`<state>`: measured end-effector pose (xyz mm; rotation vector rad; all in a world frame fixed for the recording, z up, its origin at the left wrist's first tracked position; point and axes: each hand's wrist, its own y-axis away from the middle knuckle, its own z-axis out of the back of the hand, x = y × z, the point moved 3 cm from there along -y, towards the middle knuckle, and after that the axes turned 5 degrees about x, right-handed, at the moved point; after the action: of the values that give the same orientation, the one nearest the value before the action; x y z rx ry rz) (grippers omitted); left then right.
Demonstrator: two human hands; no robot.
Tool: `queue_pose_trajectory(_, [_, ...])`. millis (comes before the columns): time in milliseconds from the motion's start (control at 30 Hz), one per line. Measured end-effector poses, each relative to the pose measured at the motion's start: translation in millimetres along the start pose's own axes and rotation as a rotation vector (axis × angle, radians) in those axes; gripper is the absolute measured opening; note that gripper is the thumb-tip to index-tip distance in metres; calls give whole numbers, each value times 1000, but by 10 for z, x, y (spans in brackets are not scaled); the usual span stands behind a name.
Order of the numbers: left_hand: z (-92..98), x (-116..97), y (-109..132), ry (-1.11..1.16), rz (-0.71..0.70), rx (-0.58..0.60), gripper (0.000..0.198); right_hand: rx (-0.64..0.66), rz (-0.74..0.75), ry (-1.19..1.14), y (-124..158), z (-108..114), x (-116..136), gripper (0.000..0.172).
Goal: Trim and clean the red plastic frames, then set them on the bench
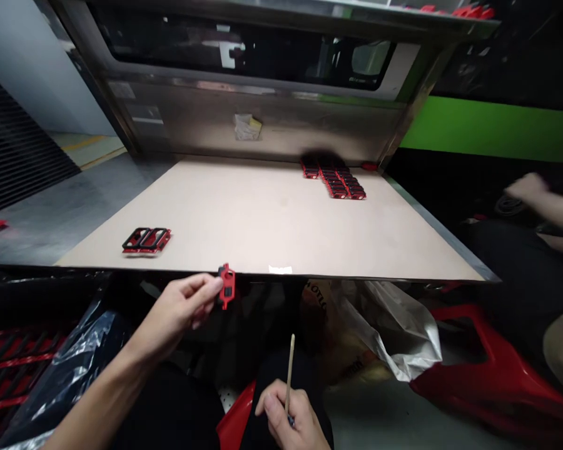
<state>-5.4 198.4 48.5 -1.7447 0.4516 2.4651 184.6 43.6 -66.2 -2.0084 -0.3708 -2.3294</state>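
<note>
- While the left hand (187, 303) pinches a red-and-black part (228, 287) between thumb and fingers, the right hand (293, 415) is closed round a slim stick (290, 372) lower down, below the counter (244, 212).
- The part is held off the surface, at the counter's front edge, its long side roughly upright (its upper end overlaps that edge in this view).
- The stick points up from the fist, pale and nearly vertical; its lower end is hidden by the fingers.
- On the counter, near its front left corner, two black-and-red frames (146, 241) lie side by side.
- Towards the far right corner, similar pieces (335, 178) are packed closely together in rows.
- A small packet (247, 127) shows against the metal panel (192, 119) behind.
- Down at the lower left, more red and black pieces (14, 369) sit beside dark plastic sheeting (82, 356).
- Below the counter's right half hangs a whitish bag (394, 325); farther right, a co-worker's arm (556, 209) reaches in, blurred.
</note>
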Motion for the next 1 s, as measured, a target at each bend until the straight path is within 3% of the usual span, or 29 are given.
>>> queue_pose_trajectory(67, [-154, 222, 378, 137, 91, 17, 60, 114, 68, -63, -78, 17, 185, 58])
queue_pose_trajectory(167, [-332, 455, 832, 301, 211, 10, 64, 175, 91, -153, -124, -17, 378, 50])
queue_pose_trajectory(367, [-481, 581, 1351, 479, 366, -67, 63, 250, 72, -257, -50, -224, 514, 40])
queue_pose_trajectory(767, [-598, 564, 1566, 492, 392, -66, 52, 330, 1, -238, 25, -363, 578, 43])
queue_pose_trajectory(1000, [-614, 720, 1595, 460, 298, -19, 47, 368, -57, -359, 52, -381, 512, 41])
